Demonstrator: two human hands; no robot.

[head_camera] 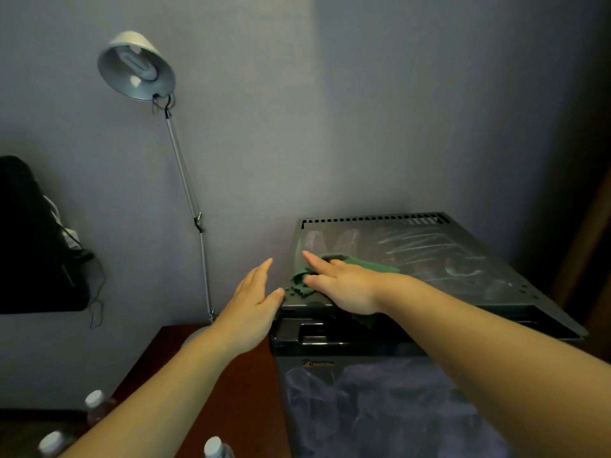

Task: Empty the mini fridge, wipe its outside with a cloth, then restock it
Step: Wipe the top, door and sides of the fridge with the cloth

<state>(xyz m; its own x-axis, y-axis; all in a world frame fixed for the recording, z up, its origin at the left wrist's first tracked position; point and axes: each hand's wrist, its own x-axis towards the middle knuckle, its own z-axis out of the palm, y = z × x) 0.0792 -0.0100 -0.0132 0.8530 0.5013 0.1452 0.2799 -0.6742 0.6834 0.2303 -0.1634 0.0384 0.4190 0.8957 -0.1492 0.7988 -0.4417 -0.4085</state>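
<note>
A black mini fridge (463, 269) stands at the right against the wall, its door shut and its top streaked with wet wipe marks. A green cloth (370, 264) lies on the near left part of the top. My right hand (344, 285) presses flat on the cloth, fingers pointing left. My left hand (251, 309) is flat and open against the fridge's upper left corner, thumb touching the top edge. Three water bottles show by their white caps at the bottom left, one of them (215, 447) nearest the fridge.
A dark wooden table (238, 391) stands left of the fridge. A white desk lamp (135, 67) on a thin metal arm rises from its far edge. A black bag (33, 242) hangs at the far left. A wooden panel (588, 246) borders the right.
</note>
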